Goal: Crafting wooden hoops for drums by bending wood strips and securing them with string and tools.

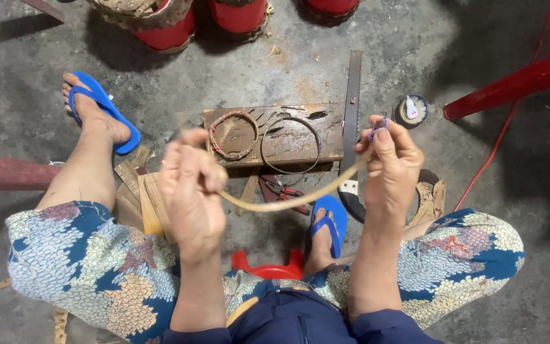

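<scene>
A pale cane strip (pixel 288 202) is being held bowed between two hands above a concrete floor (pixel 415 51).
A wooden block (pixel 275 135) bearing two hoops is being straddled by blue sandals; the strip's ends are being gripped by the closed left hand (pixel 191 191) and the pinching right hand (pixel 391 167); a saw (pixel 352 95) is lying beside the block.

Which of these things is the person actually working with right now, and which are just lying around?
In use:
- left hand and right hand, each gripping an end
- pale bent strip between them

Lying about:
- wooden block with two rings
- hand saw
- pliers
- small glue bottle
- wood offcuts
- red stool
</scene>
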